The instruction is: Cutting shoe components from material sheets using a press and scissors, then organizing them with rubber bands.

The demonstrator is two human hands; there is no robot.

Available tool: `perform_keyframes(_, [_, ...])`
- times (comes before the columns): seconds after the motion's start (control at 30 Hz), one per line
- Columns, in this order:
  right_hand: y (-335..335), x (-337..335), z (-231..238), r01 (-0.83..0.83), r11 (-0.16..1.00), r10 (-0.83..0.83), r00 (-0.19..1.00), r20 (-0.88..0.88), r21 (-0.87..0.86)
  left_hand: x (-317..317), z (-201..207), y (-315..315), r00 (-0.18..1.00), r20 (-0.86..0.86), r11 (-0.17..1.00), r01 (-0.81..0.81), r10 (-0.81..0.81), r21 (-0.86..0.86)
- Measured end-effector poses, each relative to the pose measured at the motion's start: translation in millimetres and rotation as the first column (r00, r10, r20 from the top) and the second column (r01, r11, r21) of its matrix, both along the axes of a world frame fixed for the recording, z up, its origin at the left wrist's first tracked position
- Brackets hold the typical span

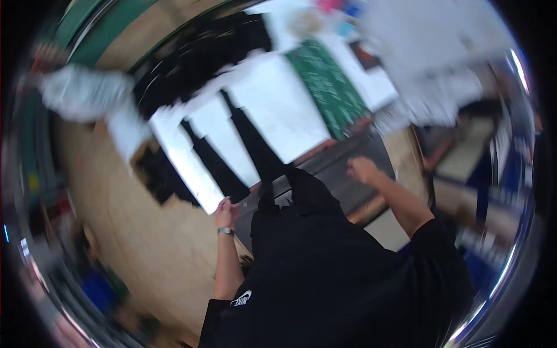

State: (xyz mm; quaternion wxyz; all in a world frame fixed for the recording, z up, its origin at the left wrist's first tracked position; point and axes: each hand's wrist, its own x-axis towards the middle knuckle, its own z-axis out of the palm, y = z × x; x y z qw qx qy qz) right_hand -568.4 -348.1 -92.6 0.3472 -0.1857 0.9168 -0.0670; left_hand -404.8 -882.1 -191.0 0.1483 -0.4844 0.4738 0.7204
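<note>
My left hand, with a watch at its wrist, is beside the left end of a dark grey table edge. Its fingers are somewhat apart and nothing shows in them. Over the right part of that edge hovers my right hand, its fingers curled in and blurred, with no object visible in it. Ahead of me, two long black fabric pieces lie on the white tabletop: a narrower left piece and a longer right piece. The right piece's near end meets my dark clothing, so its limit is unclear.
A heap of black fabric covers the table's far left. A green patterned board lies right of the fabric pieces. White material is piled at far right. A pale plastic bag and dark cloth are to the left.
</note>
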Motion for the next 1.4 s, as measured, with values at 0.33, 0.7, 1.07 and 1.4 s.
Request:
perform_keyframes(0.33, [-99, 322, 121, 0.940, 0.136, -0.922, 0.004, -0.387, -0.314, -257, 30, 26, 0.363, 0.014, 0.345, 0.896, -0.932, -0.280])
perform_keyframes(0.7, [-229, 628, 140, 0.415, -0.900, -0.225, -0.708, -0.669, -0.137, -156, 131, 429, -0.831, -0.216, -0.485, 0.487, -0.513, -0.726])
perform_keyframes(1.07, [-236, 641, 144, 0.480, -0.856, -0.325, -0.789, -0.521, -0.193, 240, 262, 624, -0.830, 0.193, -0.010, -0.232, 0.523, -0.973])
perform_keyframes(1.4, [-214, 680, 157, 0.514, -0.845, -0.475, -0.848, -0.236, -0.145, 346, 249, 692, -0.407, 0.603, 0.361, -0.530, 0.686, -0.768])
